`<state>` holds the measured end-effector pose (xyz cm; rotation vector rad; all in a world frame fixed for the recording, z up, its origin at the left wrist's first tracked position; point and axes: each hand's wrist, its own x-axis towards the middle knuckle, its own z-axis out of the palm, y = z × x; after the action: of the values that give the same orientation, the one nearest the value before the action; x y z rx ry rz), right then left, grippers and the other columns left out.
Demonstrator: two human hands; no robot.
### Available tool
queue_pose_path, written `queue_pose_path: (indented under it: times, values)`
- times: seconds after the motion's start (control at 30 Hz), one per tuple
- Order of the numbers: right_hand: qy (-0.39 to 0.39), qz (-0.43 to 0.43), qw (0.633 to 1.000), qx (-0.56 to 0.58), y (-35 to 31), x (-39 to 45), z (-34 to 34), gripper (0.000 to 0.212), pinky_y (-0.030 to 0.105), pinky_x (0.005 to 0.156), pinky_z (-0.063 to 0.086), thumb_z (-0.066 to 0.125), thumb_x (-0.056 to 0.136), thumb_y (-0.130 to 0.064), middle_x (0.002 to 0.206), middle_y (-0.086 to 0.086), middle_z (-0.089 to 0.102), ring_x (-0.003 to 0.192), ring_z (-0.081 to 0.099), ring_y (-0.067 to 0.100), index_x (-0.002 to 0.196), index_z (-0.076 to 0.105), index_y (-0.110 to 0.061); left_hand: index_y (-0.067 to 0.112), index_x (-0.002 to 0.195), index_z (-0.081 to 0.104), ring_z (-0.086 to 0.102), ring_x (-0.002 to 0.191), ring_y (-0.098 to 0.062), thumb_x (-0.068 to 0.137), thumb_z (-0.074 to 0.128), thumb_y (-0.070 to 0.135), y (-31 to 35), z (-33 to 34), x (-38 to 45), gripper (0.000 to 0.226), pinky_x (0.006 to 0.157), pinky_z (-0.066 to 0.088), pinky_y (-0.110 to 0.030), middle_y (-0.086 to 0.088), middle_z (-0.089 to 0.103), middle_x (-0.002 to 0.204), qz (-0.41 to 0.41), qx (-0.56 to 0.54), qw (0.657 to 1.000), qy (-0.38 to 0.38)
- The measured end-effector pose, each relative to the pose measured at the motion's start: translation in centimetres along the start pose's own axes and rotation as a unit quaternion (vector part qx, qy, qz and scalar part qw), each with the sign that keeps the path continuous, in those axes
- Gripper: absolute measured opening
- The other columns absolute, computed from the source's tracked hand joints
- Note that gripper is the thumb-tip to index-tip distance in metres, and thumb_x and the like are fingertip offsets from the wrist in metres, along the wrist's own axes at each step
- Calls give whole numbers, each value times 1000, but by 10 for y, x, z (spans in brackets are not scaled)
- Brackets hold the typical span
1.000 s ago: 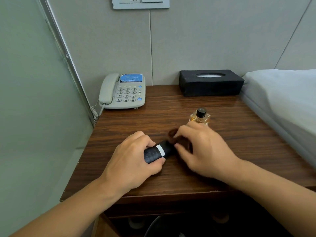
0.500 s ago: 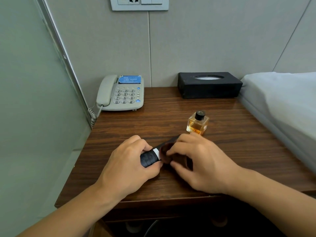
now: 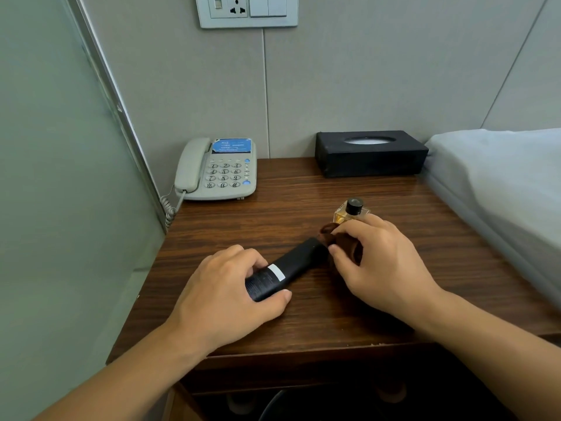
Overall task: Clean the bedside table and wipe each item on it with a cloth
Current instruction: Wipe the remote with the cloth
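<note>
Fingers (image 3: 243, 256) of the left hand (image 3: 224, 296) curl over the near end of a black tube (image 3: 282, 271), with the thumb pressed against its lower side, so the hand grasps the tube and pins it to the bedside table (image 3: 303, 202). That tube lies flat on the wooden top, slanting from lower left to upper right, with a small white label band near the gripped end. At its far end the right hand (image 3: 382, 268) pinches a bunched brown cloth (image 3: 337, 241) between thumb and curled fingers, and the cloth touches the tip of the tube. Just behind the right hand's knuckles stands a small square perfume bottle (image 3: 349, 212) of amber liquid with a black cap, upright; whether the hand touches it I cannot tell.

Along the back, from the left: a beige corded telephone (image 3: 217, 170) with a blue card above its keypad sits in the corner against the wall, its coiled cord hanging off the table's left edge. Further right a black tissue box (image 3: 370, 154) rests against the wall, near a pale grey mattress (image 3: 501, 183) that borders the table's right side. Above, a wall socket panel (image 3: 247, 10) is fixed to the grey wall.
</note>
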<state>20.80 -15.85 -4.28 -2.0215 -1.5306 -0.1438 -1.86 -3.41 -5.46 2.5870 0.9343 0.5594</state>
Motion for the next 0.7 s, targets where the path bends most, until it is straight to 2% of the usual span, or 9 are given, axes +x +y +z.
queue_pose_path:
  times: [0.07,0.2,0.27,0.33,0.5,0.6,0.7]
  values:
    - [-13,3,1000,14,0,1,1,32,21,84,47,65,92,-46,112,-16,60,105,56,7,121,69,-32,48,111,60,55,92,1,60,62,88,-2,-10,-3,65,76,42,-18,22,53,96,1,-12,998,-55]
    - [-55,-15,998,21,-8,7,2,37,21,87,48,63,93,-49,112,-16,58,106,53,5,127,66,-35,58,138,44,50,105,4,59,69,85,-12,-29,-7,87,87,46,-23,28,49,113,19,-31,983,-179]
    - [-66,-29,997,16,-12,13,2,39,23,89,50,63,94,-49,115,-13,58,109,54,7,131,65,-35,54,144,44,49,106,3,59,68,87,-15,-31,-8,94,89,47,-24,29,49,114,20,-19,983,-181]
    - [-75,-24,997,2,-14,23,0,41,25,89,51,63,96,-46,117,-9,57,109,53,9,135,62,-34,52,142,49,49,103,4,60,67,87,-14,-28,-9,92,83,44,-20,29,50,112,19,-23,986,-162]
    - [-140,-53,988,-39,-20,38,7,47,26,88,51,61,99,-45,117,-8,54,107,55,12,144,55,-35,46,140,56,49,100,4,60,73,77,-10,-20,-12,88,80,38,-16,28,52,111,13,-55,989,-135]
    - [-127,-55,988,-67,-27,39,15,43,27,82,54,60,99,-44,115,-8,56,103,59,13,141,60,-35,47,143,54,48,101,7,66,78,72,-8,-23,-10,85,78,38,-16,28,52,110,8,-57,987,-149]
    - [-131,-103,984,-58,-33,32,14,38,28,86,55,60,97,-42,115,-9,57,104,58,13,135,65,-37,48,143,54,48,99,5,68,79,71,-9,-27,-9,82,78,39,-17,27,54,104,8,-60,984,-167]
